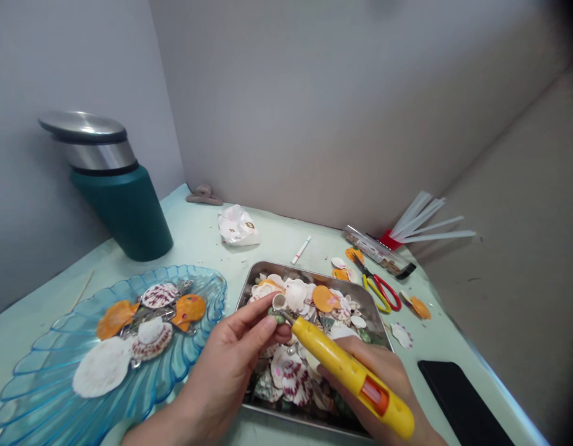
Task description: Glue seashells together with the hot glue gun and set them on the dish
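Observation:
My left hand (pixel 235 362) pinches a small white and green snail shell (pixel 279 308) over the metal tray (pixel 249 284) of mixed seashells. My right hand (pixel 383 387) grips a yellow glue gun (pixel 349 371); its metal nozzle touches the small shell. Both hands hover above the tray's near half.
A blue shell-shaped glass dish (pixel 39 371) at the left holds orange, white and striped shells with metal clips. A teal insulated bottle (pixel 116 192) stands behind it. Red-and-yellow scissors (pixel 381 288), glue sticks (pixel 425 223), loose shells and a black phone (pixel 463 402) lie at the right.

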{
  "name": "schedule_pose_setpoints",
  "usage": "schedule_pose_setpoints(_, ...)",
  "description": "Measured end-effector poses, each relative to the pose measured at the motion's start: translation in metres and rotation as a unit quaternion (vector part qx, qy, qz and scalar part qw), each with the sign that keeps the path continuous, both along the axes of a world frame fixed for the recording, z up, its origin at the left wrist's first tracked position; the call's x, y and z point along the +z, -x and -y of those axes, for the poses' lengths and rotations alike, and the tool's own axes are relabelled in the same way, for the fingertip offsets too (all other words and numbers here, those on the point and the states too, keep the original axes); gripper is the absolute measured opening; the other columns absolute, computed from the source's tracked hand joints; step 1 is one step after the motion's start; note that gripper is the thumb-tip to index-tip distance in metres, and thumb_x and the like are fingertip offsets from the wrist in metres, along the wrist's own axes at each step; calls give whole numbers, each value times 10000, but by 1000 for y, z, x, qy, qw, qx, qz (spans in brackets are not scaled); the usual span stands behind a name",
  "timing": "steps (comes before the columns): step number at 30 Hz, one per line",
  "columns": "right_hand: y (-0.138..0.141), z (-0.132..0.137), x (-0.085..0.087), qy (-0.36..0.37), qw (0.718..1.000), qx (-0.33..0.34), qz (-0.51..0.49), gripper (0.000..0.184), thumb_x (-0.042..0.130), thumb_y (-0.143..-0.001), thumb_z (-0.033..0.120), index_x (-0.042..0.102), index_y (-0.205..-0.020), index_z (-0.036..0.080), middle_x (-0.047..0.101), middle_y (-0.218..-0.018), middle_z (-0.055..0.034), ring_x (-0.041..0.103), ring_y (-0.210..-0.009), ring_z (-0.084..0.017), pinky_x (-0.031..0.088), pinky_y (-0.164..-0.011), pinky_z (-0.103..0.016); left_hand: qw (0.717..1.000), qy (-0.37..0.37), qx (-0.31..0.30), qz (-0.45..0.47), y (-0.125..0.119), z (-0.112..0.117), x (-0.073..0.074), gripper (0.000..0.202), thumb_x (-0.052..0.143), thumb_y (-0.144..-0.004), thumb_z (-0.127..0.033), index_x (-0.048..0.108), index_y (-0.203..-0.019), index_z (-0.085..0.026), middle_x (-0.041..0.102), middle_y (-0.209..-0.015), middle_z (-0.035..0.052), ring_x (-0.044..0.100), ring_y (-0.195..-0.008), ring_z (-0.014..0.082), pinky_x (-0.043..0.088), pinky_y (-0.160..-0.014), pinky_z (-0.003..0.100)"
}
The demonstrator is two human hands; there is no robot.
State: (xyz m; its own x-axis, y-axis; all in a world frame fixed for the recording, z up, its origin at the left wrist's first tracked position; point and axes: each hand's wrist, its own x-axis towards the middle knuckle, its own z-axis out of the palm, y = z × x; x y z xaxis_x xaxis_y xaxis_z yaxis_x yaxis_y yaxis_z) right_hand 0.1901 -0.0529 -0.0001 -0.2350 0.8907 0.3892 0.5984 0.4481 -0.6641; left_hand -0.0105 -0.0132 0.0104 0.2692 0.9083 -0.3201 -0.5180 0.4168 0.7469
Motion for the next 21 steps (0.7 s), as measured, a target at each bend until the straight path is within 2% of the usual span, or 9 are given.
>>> schedule_pose_setpoints(7, 0, -1, 0, -2, 1000, -3, 9, 94, 637, -813, 267, 587, -773, 198, 576, -593, 37, 509, -474, -109, 377, -482, -224, 1000, 6, 1, -18, 0, 0, 1, 412, 732, -725, -277, 648, -1118, -187, 714, -816, 46, 652, -785, 141, 470, -807, 259)
schedule_pose_setpoints(21, 2, -1, 3, -15, 1000, -5, 8, 93, 632, -815, 260, 580, -763, 202, 573, -586, 38, 510, -469, -107, 381, -476, -219, 999, 9, 10, -36, 1, 1, 3, 405, 753, -698, -292, 641, -1074, -193, 702, -936, 45, 660, -763, 141, 475, -789, 266)
